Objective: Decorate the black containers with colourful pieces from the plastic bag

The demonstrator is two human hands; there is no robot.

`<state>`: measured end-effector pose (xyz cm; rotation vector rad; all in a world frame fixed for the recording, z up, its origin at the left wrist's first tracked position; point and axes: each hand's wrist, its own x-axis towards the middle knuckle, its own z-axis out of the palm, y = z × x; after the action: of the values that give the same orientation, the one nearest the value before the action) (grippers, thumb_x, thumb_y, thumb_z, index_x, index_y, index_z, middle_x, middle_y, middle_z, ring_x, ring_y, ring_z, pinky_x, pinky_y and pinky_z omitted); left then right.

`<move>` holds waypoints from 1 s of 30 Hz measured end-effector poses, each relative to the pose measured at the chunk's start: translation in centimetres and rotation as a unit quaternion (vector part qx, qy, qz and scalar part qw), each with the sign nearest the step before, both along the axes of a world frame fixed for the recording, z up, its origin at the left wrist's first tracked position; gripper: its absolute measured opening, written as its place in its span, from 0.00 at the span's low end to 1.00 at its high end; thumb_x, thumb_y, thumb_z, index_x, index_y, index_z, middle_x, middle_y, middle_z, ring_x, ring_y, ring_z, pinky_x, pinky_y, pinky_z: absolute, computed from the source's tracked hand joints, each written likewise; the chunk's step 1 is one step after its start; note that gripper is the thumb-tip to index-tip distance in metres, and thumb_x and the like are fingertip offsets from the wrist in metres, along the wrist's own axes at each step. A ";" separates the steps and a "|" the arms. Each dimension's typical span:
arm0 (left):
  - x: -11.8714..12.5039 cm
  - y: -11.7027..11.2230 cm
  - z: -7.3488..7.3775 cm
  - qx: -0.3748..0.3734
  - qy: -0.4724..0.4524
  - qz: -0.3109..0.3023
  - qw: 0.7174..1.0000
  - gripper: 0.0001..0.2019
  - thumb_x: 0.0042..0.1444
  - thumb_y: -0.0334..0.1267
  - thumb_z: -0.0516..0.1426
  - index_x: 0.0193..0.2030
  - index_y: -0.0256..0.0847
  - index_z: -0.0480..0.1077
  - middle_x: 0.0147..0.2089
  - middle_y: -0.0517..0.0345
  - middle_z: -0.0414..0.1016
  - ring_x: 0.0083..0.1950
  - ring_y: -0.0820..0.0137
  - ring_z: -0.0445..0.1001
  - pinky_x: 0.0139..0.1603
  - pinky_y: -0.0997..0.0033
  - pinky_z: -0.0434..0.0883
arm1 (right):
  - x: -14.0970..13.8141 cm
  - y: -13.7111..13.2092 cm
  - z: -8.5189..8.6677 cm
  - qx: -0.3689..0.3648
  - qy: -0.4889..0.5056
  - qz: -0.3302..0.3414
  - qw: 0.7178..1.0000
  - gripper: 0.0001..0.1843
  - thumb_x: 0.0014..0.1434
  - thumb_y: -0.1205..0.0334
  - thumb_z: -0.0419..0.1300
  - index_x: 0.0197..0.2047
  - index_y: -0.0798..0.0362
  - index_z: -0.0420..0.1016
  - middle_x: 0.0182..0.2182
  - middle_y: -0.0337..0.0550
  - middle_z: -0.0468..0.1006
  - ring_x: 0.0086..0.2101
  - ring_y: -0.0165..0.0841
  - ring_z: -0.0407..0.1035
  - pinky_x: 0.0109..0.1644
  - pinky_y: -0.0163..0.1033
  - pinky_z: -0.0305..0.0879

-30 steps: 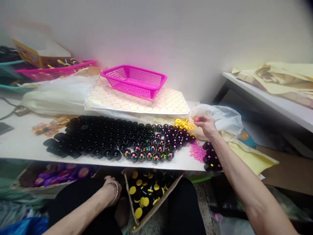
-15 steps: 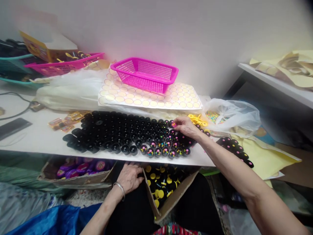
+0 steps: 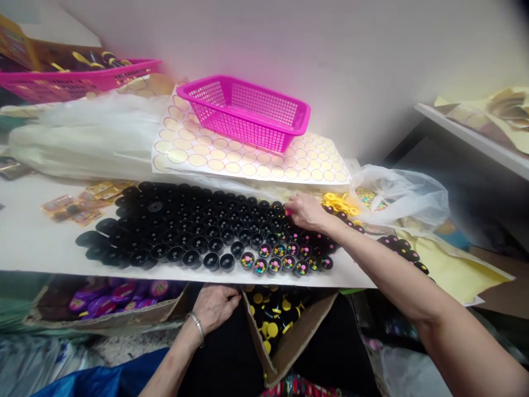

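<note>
Many small black round cups (image 3: 185, 226) stand packed together on the white table (image 3: 37, 242); several at the right front hold coloured beads (image 3: 273, 259). My right hand (image 3: 306, 212) reaches over the filled cups, its fingers pinched on a small pink piece (image 3: 288, 212) at the far edge of the group. Below the table edge, my left hand (image 3: 215, 306) rests on my lap beside a cardboard box (image 3: 289, 347), fingers loosely curled with nothing seen in them. A metal bangle is on that wrist.
A pink basket (image 3: 248, 113) sits on a sheet of round stickers (image 3: 231, 160). Yellow rings (image 3: 341, 203) and a clear bag of beads (image 3: 397, 196) lie right of my hand. The box holds black and yellow caps; another box (image 3: 111, 300) holds purple items.
My right hand came left from the bag with the pink piece and now sits low over the cups. My left hand shifted slightly on my lap. The view tilted down.
</note>
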<state>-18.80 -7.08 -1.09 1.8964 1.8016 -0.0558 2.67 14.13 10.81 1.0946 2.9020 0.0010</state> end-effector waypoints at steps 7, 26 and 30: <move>0.1 0.0 0.1 0.003 0.004 0.004 1.000 0.18 0.57 0.42 0.45 0.26 0.45 0.75 0.31 0.58 0.78 0.37 0.67 0.73 0.37 0.70 0.61 | -0.6 0.0 0.2 0.028 -0.043 0.034 0.998 0.10 0.50 0.70 0.52 0.31 0.56 0.75 0.32 0.49 0.73 0.35 0.37 0.61 0.31 0.39 0.46; 0.0 0.2 0.2 -0.009 0.018 -0.007 1.000 0.17 0.57 0.41 0.46 0.31 0.46 0.76 0.36 0.57 0.79 0.40 0.65 0.74 0.40 0.68 0.62 | 0.5 -1.5 1.6 0.005 -0.052 0.098 0.994 0.09 0.49 0.72 0.54 0.32 0.56 0.76 0.34 0.50 0.72 0.39 0.38 0.60 0.34 0.39 0.50; 0.1 0.2 0.3 -0.014 0.019 -0.001 1.000 0.18 0.57 0.42 0.46 0.31 0.46 0.77 0.36 0.57 0.79 0.40 0.65 0.74 0.40 0.69 0.63 | 0.9 -2.0 2.4 0.046 -0.059 0.069 0.995 0.09 0.49 0.72 0.54 0.32 0.57 0.75 0.36 0.52 0.72 0.40 0.39 0.60 0.35 0.39 0.51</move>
<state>-18.67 -6.92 -0.78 1.8906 1.8149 -0.1173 3.62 12.11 13.22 0.8698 2.8885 0.1981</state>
